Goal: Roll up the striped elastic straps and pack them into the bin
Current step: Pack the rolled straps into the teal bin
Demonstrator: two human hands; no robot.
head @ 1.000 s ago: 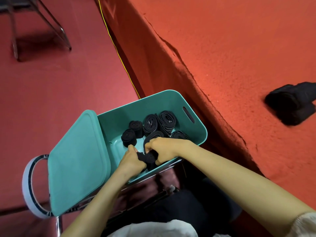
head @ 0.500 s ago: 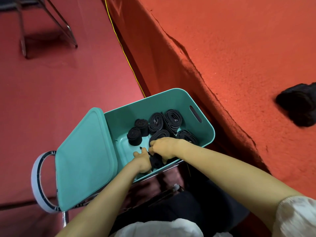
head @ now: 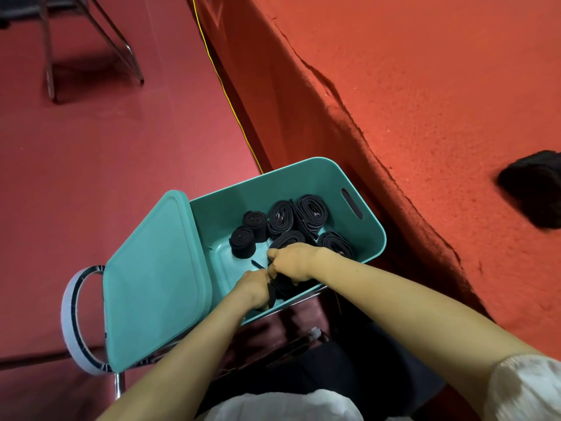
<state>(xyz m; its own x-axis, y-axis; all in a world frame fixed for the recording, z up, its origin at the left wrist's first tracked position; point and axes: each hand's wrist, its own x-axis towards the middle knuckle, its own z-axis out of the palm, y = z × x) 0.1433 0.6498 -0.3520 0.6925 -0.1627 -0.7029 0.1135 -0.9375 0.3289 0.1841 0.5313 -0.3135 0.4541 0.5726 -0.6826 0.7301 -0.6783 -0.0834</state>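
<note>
Fingers point(head: 274, 256) of right hand point(head: 293, 262) and left hand point(head: 253, 288) are curling round a soft black strap point(head: 277, 294) inside the smooth teal plastic bin point(head: 375, 226), near its front wall, so I am judging this the packing step, next needing it seated beside the coiled rolls point(head: 299, 217) without unwinding.

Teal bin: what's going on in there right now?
A person has both hands inside the teal bin. The left hand and right hand grip one dark strap by the near wall. Several rolled straps already lie at the far end. The lid lies off to the left; more dark fabric lies on the red table.
</note>
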